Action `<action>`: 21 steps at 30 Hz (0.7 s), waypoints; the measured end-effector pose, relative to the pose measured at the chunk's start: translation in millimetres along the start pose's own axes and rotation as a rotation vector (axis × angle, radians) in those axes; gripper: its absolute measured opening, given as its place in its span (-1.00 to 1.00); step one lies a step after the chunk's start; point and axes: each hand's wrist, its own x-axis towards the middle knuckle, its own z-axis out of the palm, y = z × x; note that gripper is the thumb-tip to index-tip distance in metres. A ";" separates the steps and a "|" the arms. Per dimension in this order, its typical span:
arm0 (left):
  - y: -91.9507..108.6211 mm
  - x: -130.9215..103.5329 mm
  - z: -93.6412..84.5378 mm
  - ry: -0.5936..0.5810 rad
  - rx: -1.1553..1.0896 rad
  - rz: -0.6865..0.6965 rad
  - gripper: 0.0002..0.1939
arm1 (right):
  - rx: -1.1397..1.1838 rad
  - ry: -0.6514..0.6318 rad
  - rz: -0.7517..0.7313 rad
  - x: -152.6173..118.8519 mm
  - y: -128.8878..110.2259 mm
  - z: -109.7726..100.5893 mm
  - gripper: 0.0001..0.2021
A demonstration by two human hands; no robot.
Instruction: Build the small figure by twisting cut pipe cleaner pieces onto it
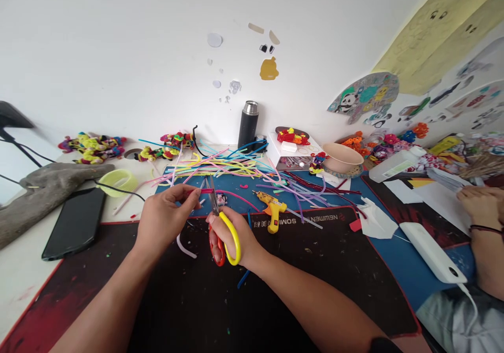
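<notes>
"NEWMEN" lettering (324, 218) and "SOMI" (289, 221) on dark desk mat (334, 269), Chinese characters (260, 224) alongside, partly covered by glue gun (273, 217)

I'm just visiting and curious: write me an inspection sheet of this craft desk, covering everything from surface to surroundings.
Surface: dark, red-edged mat, flecked with small scraps.
Job's things: pink strand; scissors with yellow and red handles, blades at the strand.
Clutter: heaped colored strands, yellow glue gun, phone, small figures.
Grippers: bare hands; left hand pinches the strand, right hand holds the scissors.
Cables: black cable near the phone; white cable from a white device.
Surroundings: decorated white wall; another person's hands at right.
</notes>
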 end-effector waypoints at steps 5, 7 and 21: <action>-1.0 2.1 -3.1 -0.054 0.046 -0.007 -0.58 | -0.028 -0.009 0.032 -0.3 -0.2 -0.8 -0.54; -2.2 3.4 -4.4 -0.072 0.062 -0.023 -0.57 | -0.036 -0.013 0.049 0.2 1.3 -1.3 -0.57; -23.2 10.5 -6.2 0.120 -0.074 -0.016 -0.63 | -0.095 -0.018 0.052 -4.9 -2.8 -0.1 -0.66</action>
